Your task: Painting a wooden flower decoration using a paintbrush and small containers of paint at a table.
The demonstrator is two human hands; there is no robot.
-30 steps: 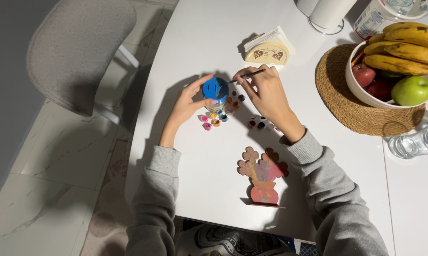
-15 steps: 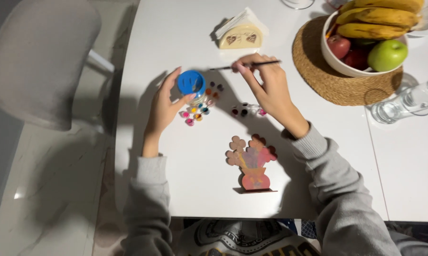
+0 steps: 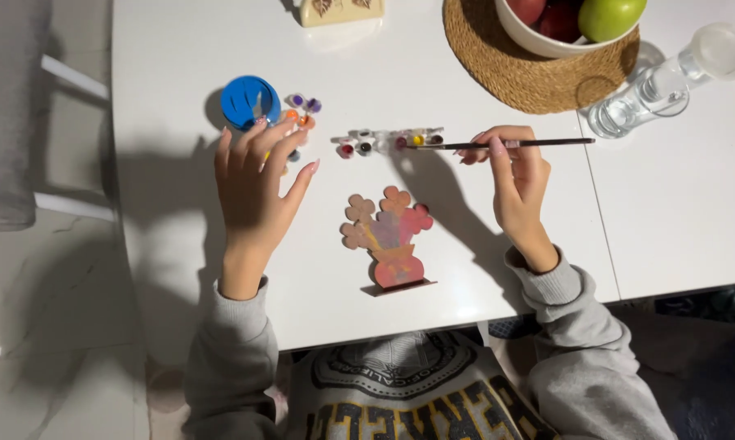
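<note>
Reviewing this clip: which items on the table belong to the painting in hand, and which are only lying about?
In use: paintbrush in the right hand; row of small paint pots; second cluster of pots and blue cup by the left hand; wooden flower-vase cutout.

Lying about: fruit bowl, woven mat, clear bottle, wooden house.

I see no packages, labels, signs or screens before me; the only printing is the round crest on my sweatshirt (image 3: 400, 383).

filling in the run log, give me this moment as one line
left hand: open, fingers spread, over paint pots | right hand: grip on paintbrush, tip at paint strip | wooden flower cutout: upright between hands
</note>
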